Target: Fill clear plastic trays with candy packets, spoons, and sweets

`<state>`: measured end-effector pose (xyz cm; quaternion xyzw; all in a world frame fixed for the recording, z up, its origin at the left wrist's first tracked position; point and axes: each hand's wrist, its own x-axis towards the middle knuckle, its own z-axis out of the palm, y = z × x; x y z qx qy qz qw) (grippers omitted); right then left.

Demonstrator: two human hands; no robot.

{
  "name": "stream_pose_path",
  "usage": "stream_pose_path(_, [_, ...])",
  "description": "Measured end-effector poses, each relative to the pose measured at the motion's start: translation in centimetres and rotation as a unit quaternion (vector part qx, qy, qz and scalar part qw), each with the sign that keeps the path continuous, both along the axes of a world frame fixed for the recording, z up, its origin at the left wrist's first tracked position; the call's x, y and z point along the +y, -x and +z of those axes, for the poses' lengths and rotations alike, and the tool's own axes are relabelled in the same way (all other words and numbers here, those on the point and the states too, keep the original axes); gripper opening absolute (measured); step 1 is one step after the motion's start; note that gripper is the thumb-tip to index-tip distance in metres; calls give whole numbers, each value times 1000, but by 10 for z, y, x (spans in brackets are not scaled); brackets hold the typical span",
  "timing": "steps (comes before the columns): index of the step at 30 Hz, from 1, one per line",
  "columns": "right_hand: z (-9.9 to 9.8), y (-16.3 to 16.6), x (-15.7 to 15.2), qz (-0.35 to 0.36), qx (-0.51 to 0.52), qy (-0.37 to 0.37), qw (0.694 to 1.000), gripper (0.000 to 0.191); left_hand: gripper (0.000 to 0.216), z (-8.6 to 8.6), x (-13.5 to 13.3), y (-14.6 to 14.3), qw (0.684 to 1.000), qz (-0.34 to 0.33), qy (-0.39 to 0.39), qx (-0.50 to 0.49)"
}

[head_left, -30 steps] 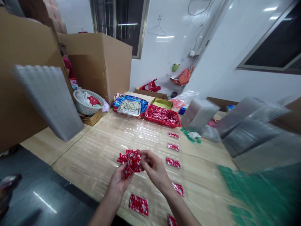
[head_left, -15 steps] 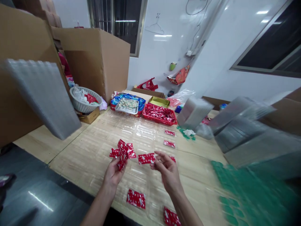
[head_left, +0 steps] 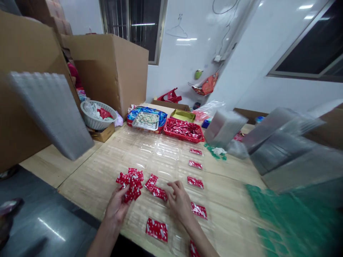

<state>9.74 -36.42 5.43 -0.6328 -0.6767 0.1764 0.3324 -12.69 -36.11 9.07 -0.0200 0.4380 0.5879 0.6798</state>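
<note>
My left hand (head_left: 115, 205) is closed round a bunch of small red sachets (head_left: 130, 181), held just above the table. My right hand (head_left: 180, 200) pinches a single red sachet (head_left: 155, 187) and holds it low over a clear plastic blister tray (head_left: 158, 153) lying on the wooden table. More red sachets sit in the tray's pockets: one (head_left: 157, 230) near the front edge, and a row of sachets (head_left: 195, 182) running away from me to the right of my hand.
At the back stand a red tray of sachets (head_left: 184, 130), a blue tray (head_left: 146, 119), a white basket (head_left: 98, 115) and large cardboard boxes (head_left: 112, 71). Stacks of clear trays (head_left: 281, 142) and green sheets (head_left: 289, 221) fill the right. A grey tray stack (head_left: 50, 114) leans at left.
My right hand pulled one sachet from the bunch, then moved down and left, lowering it toward the tray. My left hand dropped lower and leftward with the bunch.
</note>
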Motion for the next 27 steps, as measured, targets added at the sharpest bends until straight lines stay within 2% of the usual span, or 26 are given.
stream_pose_path(4, [19,24,36,126,-65,24,990,34,23,2,-7,2,998,-13,-3,61])
stream_pose_path(6, [23,35,51,151,-105,48,982,42,22,-1,-10,3,997,-18,-2,74])
stream_pose_path(8, [21,41,62,152,-110,67,980,39,22,-6,-11,3,997,-23,-2,77])
stream_pose_path(11, [13,39,70,131,34,89,987,25,22,-15,-10,3,996,-40,-6,77])
stream_pose_path(13, [8,30,74,116,142,109,977,14,22,-17,-8,1,996,-48,-10,74])
stream_pose_path(15, [6,17,79,95,198,121,968,6,23,-17,-5,-2,996,-52,-13,69])
stream_pose_path(20, [-2,-27,98,-27,253,82,964,30,26,-12,4,-15,996,-50,-20,64])
stream_pose_path(23, [-5,-41,106,-73,238,45,967,27,28,-12,11,-25,996,-56,-38,66])
stream_pose_path(27, [7,-31,99,-85,187,-27,978,18,30,-17,23,-39,996,-42,-43,72])
